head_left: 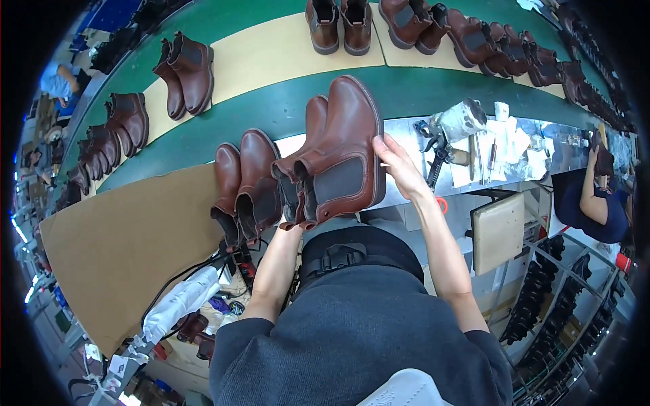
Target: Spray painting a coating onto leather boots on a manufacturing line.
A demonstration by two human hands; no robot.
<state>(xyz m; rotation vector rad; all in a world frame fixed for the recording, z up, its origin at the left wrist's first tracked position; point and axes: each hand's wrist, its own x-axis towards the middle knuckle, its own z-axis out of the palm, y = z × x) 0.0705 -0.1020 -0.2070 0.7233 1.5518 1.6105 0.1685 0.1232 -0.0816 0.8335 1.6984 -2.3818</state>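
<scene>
Two brown ankle boots (345, 135) are raised side by side before the waist, toes pointing away. Right hand (402, 168): grip pinches the right boot's sole edge, thumb uppermost. Left forearm (276, 267) reaches up behind the pair; hand hidden, grip cannot be told. Just left: second brown pair (257, 155), beside cardboard sheet (128, 250). Right, beyond: stained canister (462, 120). Farther: similar boots (468, 39) along tan strips (261, 61) on green table (413, 86).

Left grip out of sight, probably behind held boots (347, 135)
</scene>
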